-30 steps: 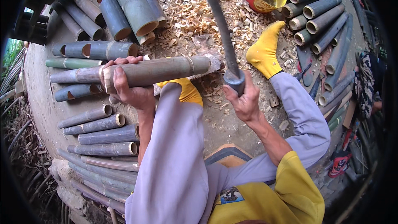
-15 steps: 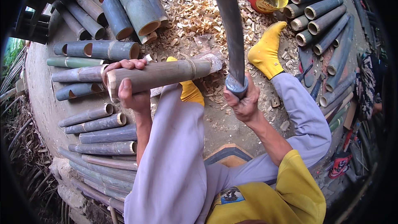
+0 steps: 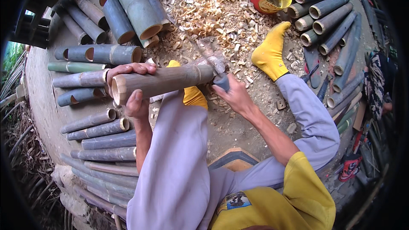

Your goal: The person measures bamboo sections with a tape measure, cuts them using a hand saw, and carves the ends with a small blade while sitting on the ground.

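Note:
A brown bamboo tube (image 3: 164, 81) lies slantwise across my left knee, its cut, hollow end toward the left. My left hand (image 3: 137, 105) is wrapped around that end, fingers over the top and thumb below. The tube's other end meets a rough wooden block (image 3: 218, 61) on the ground. My right hand (image 3: 235, 96) is closed on the grey handle (image 3: 222, 81) of a large curved blade, a machete by its look. It is low beside the tube's far end; the blade is foreshortened and hard to make out.
Pale wood chips (image 3: 200, 10) cover the ground ahead. A red and yellow bucket (image 3: 258, 1) stands at the far right, near my yellow-socked foot (image 3: 270, 55). Cut bamboo tubes (image 3: 108, 128) lie in rows on the left, and more bamboo (image 3: 328, 6) is piled on the right.
My right hand has brought the machete down from its raised position to the tube's far end. The tube has turned slightly in my left hand, showing more of its hollow end.

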The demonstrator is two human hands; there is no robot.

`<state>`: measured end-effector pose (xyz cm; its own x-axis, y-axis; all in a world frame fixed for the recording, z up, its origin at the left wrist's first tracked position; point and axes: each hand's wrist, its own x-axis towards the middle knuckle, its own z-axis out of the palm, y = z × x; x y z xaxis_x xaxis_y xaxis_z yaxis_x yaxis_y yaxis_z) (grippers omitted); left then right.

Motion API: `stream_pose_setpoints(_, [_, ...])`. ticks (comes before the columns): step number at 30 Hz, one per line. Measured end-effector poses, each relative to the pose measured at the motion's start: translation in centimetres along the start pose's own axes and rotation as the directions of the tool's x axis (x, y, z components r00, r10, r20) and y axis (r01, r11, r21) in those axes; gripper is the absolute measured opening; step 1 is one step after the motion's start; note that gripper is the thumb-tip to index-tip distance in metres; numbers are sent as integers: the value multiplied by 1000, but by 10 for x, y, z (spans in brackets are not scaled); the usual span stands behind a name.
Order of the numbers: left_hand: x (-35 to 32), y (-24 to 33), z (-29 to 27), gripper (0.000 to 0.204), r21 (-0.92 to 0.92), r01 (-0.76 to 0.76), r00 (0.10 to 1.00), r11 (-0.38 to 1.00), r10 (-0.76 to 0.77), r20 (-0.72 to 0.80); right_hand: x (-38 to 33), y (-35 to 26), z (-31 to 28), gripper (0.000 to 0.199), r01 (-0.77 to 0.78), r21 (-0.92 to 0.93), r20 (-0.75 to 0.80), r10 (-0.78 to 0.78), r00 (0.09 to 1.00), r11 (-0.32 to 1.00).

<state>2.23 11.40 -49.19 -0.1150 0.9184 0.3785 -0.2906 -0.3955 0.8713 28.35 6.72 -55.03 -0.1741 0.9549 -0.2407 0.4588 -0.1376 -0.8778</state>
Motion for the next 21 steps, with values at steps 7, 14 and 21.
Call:
stream_pose_setpoints(7, [4,5,-9,52,60,-78,996,995,75,49,-10,-28,-6,35,18,115,-31,-15,999,993])
stream_pose_setpoints(14, [12,18,11,63,130,232,962,964,-208,-175,1,10,3,40,-85,-64,105,91,990,994])
stream_pose_setpoints(21, [11,-1,41,43,38,20,765,999,10,-644,-12,-46,-9,42,47,50,-38,-45,998,998])
